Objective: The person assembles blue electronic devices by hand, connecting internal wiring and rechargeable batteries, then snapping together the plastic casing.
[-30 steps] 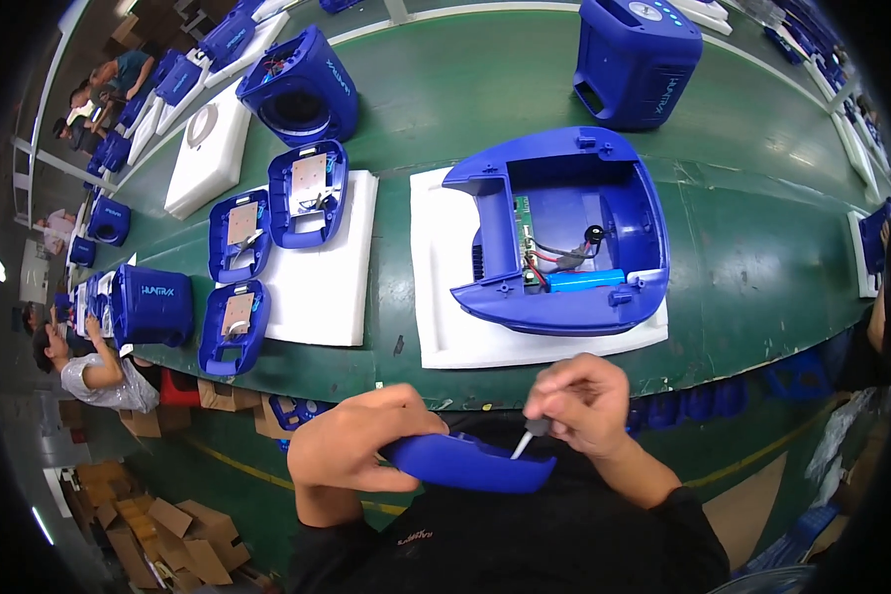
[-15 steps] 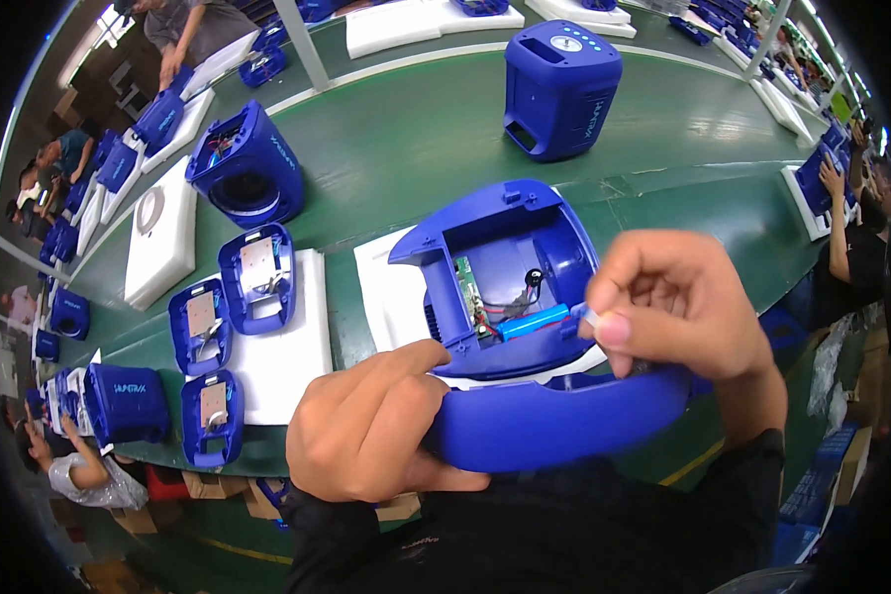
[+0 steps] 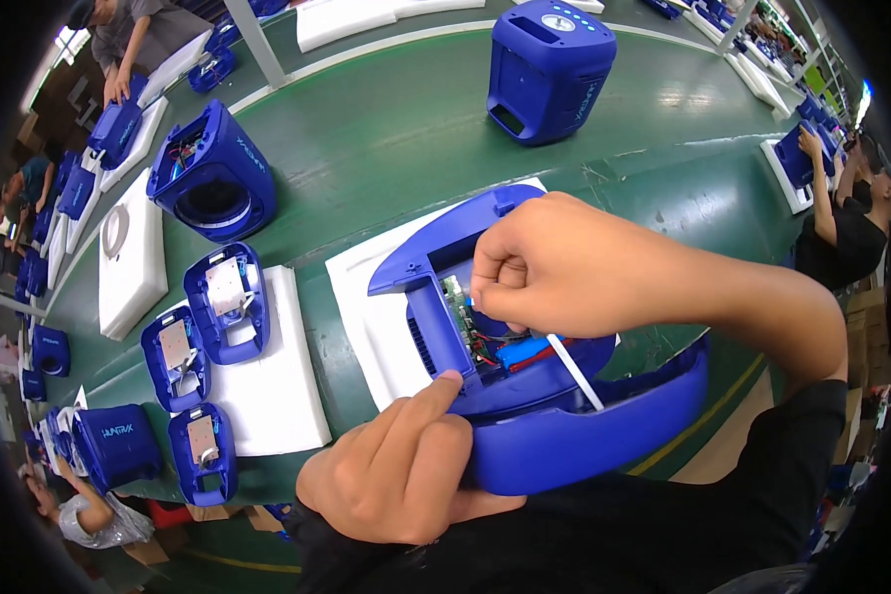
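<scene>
A: What stood furthest left on the bench?

B: A tapered blue plastic box [image 3: 119, 444]. Next came three shallow blue plastic panels [image 3: 175, 348] bearing pale plates, grouped along a flat white foam pad [image 3: 285, 381]. Beyond them stood a blue plastic housing [image 3: 218, 173] with a round dark opening.

A: And the left hand?

B: The left hand [image 3: 396, 465] was gripping the left end of a curved blue plastic cover [image 3: 594, 436], fingers over it, thumb beneath.

A: Where was the cover?

B: Along the near side of a wide, hollow blue plastic shell [image 3: 436, 327] on a white foam sheet [image 3: 361, 322]. A green circuit board [image 3: 453, 302] and a bright blue cylinder [image 3: 525, 351] lay inside the shell.

A: The right hand?

B: The right hand [image 3: 540, 267] was over the shell, fingertips drawn together. A slim white strip [image 3: 576, 374] ran from the cover up beneath it; I couldn't tell whether the fingers gripped anything.
</scene>
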A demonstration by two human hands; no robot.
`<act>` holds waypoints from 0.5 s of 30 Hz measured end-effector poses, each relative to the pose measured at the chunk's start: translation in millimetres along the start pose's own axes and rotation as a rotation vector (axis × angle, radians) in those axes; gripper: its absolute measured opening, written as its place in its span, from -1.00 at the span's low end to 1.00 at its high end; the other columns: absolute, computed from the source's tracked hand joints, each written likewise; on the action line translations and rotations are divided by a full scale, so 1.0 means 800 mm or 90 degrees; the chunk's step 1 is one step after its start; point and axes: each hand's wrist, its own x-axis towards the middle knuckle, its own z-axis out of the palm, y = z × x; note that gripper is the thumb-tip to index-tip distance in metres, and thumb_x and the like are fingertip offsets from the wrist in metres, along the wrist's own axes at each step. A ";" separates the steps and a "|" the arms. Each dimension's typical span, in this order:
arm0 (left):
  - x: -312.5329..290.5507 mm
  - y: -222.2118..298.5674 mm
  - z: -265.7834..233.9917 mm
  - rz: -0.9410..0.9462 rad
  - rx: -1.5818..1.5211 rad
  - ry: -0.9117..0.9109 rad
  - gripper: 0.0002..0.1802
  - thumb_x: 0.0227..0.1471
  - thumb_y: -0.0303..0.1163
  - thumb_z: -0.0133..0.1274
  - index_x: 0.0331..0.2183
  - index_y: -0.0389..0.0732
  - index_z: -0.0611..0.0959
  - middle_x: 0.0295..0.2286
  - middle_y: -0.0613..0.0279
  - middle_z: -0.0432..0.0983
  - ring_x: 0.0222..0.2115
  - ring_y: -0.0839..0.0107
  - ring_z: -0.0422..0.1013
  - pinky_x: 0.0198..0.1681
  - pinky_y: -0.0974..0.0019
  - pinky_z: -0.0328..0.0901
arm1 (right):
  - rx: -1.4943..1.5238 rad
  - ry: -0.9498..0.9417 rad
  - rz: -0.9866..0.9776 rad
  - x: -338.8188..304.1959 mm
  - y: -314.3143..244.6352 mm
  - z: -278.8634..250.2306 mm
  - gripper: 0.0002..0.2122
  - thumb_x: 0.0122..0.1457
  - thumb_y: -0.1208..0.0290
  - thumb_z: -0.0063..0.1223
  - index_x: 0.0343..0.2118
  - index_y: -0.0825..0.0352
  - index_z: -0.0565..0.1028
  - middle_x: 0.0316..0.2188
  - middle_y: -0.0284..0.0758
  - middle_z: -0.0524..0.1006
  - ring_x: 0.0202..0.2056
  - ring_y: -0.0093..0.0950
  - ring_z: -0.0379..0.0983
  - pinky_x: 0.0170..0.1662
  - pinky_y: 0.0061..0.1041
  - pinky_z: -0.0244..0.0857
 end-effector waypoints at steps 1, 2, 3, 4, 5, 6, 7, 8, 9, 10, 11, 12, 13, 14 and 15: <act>-0.001 0.001 0.005 -0.034 0.002 0.020 -0.30 0.08 0.20 0.42 -0.42 -0.35 0.63 -0.36 -0.11 0.73 -0.51 0.23 0.69 -0.54 0.36 0.51 | 0.002 -0.001 0.001 0.006 0.003 0.004 -0.79 0.18 0.44 0.15 -0.43 0.50 0.69 -0.58 -0.06 0.65 -0.51 -0.22 0.65 -0.32 -0.24 0.53; 0.000 0.001 0.009 -0.034 0.001 0.019 -0.30 0.08 0.20 0.42 -0.42 -0.35 0.63 -0.36 -0.11 0.73 -0.51 0.23 0.69 -0.54 0.36 0.51 | -0.016 -0.012 -0.009 0.010 0.005 0.007 -0.79 0.17 0.44 0.15 -0.46 0.49 0.69 -0.57 -0.02 0.65 -0.49 -0.16 0.66 -0.30 -0.20 0.54; 0.001 0.000 0.013 -0.052 -0.007 0.042 -0.29 0.05 0.20 0.45 -0.43 -0.36 0.63 -0.38 -0.10 0.74 -0.52 0.22 0.70 -0.54 0.36 0.52 | -0.034 -0.022 -0.018 0.014 0.006 0.009 -0.78 0.17 0.44 0.15 -0.50 0.48 0.69 -0.57 0.01 0.65 -0.47 -0.10 0.67 -0.27 -0.16 0.56; 0.002 0.000 0.015 -0.070 -0.013 0.066 -0.28 0.03 0.19 0.48 -0.43 -0.37 0.63 -0.39 -0.09 0.75 -0.52 0.22 0.71 -0.54 0.35 0.53 | -0.032 -0.022 -0.019 0.018 0.006 0.011 -0.78 0.17 0.44 0.15 -0.50 0.48 0.69 -0.57 0.01 0.65 -0.47 -0.10 0.67 -0.27 -0.16 0.56; 0.001 0.001 0.014 -0.069 -0.011 0.065 -0.28 0.03 0.19 0.48 -0.43 -0.37 0.63 -0.39 -0.09 0.75 -0.52 0.22 0.71 -0.54 0.35 0.53 | -0.072 -0.039 -0.003 0.022 0.006 0.012 -0.79 0.16 0.45 0.16 -0.51 0.47 0.70 -0.57 0.02 0.64 -0.46 -0.10 0.67 -0.25 -0.16 0.56; -0.001 0.002 0.013 -0.062 -0.004 0.073 -0.28 0.01 0.17 0.51 -0.44 -0.38 0.63 -0.38 -0.10 0.76 -0.52 0.22 0.71 -0.53 0.33 0.55 | -0.113 -0.057 0.012 0.025 0.005 0.012 -0.79 0.15 0.45 0.18 -0.52 0.45 0.72 -0.57 0.03 0.64 -0.45 -0.09 0.68 -0.23 -0.16 0.57; -0.002 0.002 0.013 -0.054 0.002 0.082 -0.28 -0.02 0.16 0.53 -0.44 -0.39 0.62 -0.37 -0.10 0.76 -0.53 0.22 0.71 -0.53 0.30 0.56 | -0.114 -0.056 0.010 0.027 0.007 0.013 -0.79 0.15 0.45 0.18 -0.52 0.45 0.72 -0.57 0.03 0.64 -0.45 -0.09 0.68 -0.23 -0.16 0.57; -0.005 0.003 0.011 -0.054 0.004 0.084 -0.28 -0.02 0.16 0.53 -0.44 -0.39 0.62 -0.37 -0.10 0.76 -0.53 0.22 0.71 -0.53 0.30 0.56 | -0.108 -0.071 0.012 0.030 0.009 0.013 -0.80 0.20 0.45 0.17 -0.43 0.48 0.70 -0.54 -0.07 0.68 -0.46 -0.25 0.69 -0.25 -0.28 0.56; -0.009 0.002 0.008 -0.067 -0.001 0.056 -0.29 -0.16 0.06 0.60 -0.31 -0.42 0.69 -0.36 -0.05 0.78 -0.51 0.25 0.70 -0.46 0.30 0.57 | -0.102 -0.086 0.013 0.033 0.009 0.014 -0.81 0.24 0.45 0.17 -0.35 0.51 0.68 -0.51 -0.17 0.73 -0.47 -0.41 0.69 -0.27 -0.40 0.56; -0.011 -0.001 0.007 -0.078 -0.011 0.027 -0.22 -0.31 -0.04 0.67 -0.18 -0.46 0.76 -0.35 0.01 0.79 -0.49 0.27 0.70 -0.40 0.29 0.58 | -0.104 -0.085 0.015 0.034 0.013 0.015 -0.81 0.24 0.45 0.17 -0.35 0.51 0.68 -0.51 -0.17 0.73 -0.47 -0.41 0.69 -0.27 -0.40 0.56; -0.010 -0.005 0.003 -0.077 -0.014 0.028 -0.22 -0.31 -0.04 0.67 -0.18 -0.46 0.76 -0.35 0.01 0.79 -0.49 0.27 0.70 -0.40 0.29 0.58 | -0.090 -0.086 0.018 0.035 0.016 0.015 -0.81 0.25 0.45 0.17 -0.35 0.51 0.68 -0.50 -0.17 0.74 -0.46 -0.42 0.70 -0.26 -0.39 0.56; -0.006 -0.009 -0.003 -0.095 -0.050 -0.016 -0.32 -0.21 -0.04 0.63 -0.28 -0.41 0.70 -0.27 -0.07 0.77 -0.46 0.19 0.71 -0.41 0.27 0.59 | -0.076 -0.087 0.021 0.037 0.020 0.016 -0.81 0.25 0.45 0.18 -0.34 0.50 0.69 -0.49 -0.16 0.74 -0.45 -0.42 0.71 -0.25 -0.39 0.57; -0.006 -0.012 -0.010 -0.113 -0.084 -0.061 -0.39 -0.11 -0.04 0.60 -0.39 -0.36 0.63 -0.19 -0.15 0.75 -0.42 0.11 0.73 -0.42 0.25 0.61 | -0.076 -0.088 0.019 0.038 0.019 0.016 -0.81 0.25 0.45 0.18 -0.34 0.50 0.69 -0.49 -0.16 0.74 -0.45 -0.42 0.71 -0.25 -0.39 0.57; -0.009 -0.016 -0.012 -0.114 -0.082 -0.061 -0.39 -0.11 -0.04 0.60 -0.39 -0.36 0.63 -0.19 -0.15 0.75 -0.42 0.11 0.73 -0.42 0.25 0.61 | -0.071 -0.084 0.020 0.039 0.018 0.016 -0.80 0.25 0.44 0.18 -0.34 0.51 0.69 -0.49 -0.16 0.75 -0.44 -0.43 0.71 -0.25 -0.39 0.57; -0.012 -0.020 -0.015 -0.111 -0.088 -0.078 -0.41 -0.16 -0.09 0.62 -0.36 -0.35 0.64 -0.18 -0.14 0.74 -0.39 0.09 0.72 -0.40 0.24 0.60 | -0.065 -0.080 0.021 0.040 0.018 0.017 -0.80 0.26 0.44 0.18 -0.34 0.51 0.70 -0.48 -0.16 0.75 -0.44 -0.43 0.71 -0.25 -0.40 0.57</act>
